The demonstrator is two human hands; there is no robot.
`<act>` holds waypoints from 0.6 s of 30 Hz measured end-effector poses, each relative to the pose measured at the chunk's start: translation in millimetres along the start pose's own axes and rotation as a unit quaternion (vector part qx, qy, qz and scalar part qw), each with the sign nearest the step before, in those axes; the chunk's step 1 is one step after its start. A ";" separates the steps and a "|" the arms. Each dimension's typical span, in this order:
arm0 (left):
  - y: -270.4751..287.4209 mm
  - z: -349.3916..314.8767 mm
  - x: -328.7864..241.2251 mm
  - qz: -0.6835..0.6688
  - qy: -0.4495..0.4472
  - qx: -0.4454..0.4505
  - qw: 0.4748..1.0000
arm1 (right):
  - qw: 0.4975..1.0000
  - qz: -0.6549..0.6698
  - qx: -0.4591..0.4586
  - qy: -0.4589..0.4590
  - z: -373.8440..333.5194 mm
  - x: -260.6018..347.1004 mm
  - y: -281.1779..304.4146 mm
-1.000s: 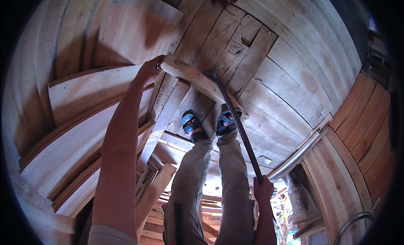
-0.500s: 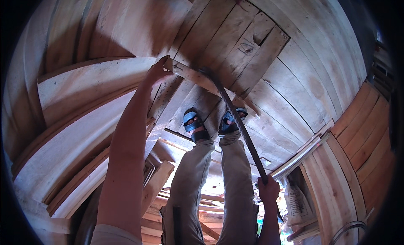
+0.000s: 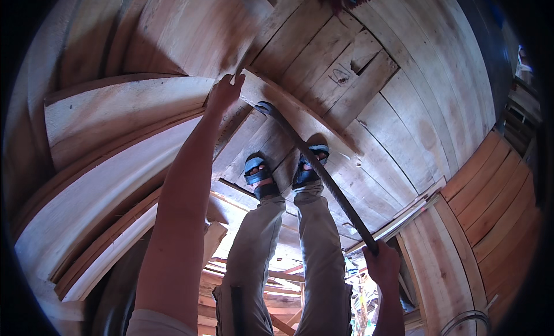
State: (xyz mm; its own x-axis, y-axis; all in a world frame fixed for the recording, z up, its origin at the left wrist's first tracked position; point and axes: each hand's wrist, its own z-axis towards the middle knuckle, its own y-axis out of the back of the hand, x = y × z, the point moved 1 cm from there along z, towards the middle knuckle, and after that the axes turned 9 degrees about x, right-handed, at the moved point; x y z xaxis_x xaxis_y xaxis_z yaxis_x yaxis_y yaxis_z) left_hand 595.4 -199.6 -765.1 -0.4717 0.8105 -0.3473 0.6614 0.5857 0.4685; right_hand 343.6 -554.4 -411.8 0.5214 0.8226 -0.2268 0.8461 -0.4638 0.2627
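Your right hand (image 3: 381, 265) is nearest, fist wrapped round the lower end of the long dark pry bar (image 3: 320, 174). The bar's long axis runs up and to the left from that fist, past your right sandal (image 3: 311, 160), with its curved tip (image 3: 264, 108) resting on the loose plank (image 3: 300, 114).

Your left hand (image 3: 224, 92) is farther out at full reach, fingers on the plank's near end (whether curled under it or just pressing, can't tell). The bar tip sits just to the right of that hand, slightly below it.

The plank runs diagonally away to the right of your left hand, across the board floor (image 3: 404, 93). Stacked curved boards (image 3: 115, 163) lie left of your left forearm.
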 end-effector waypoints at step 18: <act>-13.0 42.5 18.8 0.046 0.085 0.075 0.993 | 0.999 0.042 0.002 0.005 -18.3 -9.7 -21.2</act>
State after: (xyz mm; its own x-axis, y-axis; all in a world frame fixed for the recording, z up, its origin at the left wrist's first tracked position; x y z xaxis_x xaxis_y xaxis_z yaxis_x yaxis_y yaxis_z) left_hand 602.7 -192.3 -812.2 -0.4886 0.8574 -0.1615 0.7793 0.5121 0.3612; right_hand 318.6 -546.5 -398.0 0.5890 0.7843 -0.1948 0.8001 -0.5319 0.2774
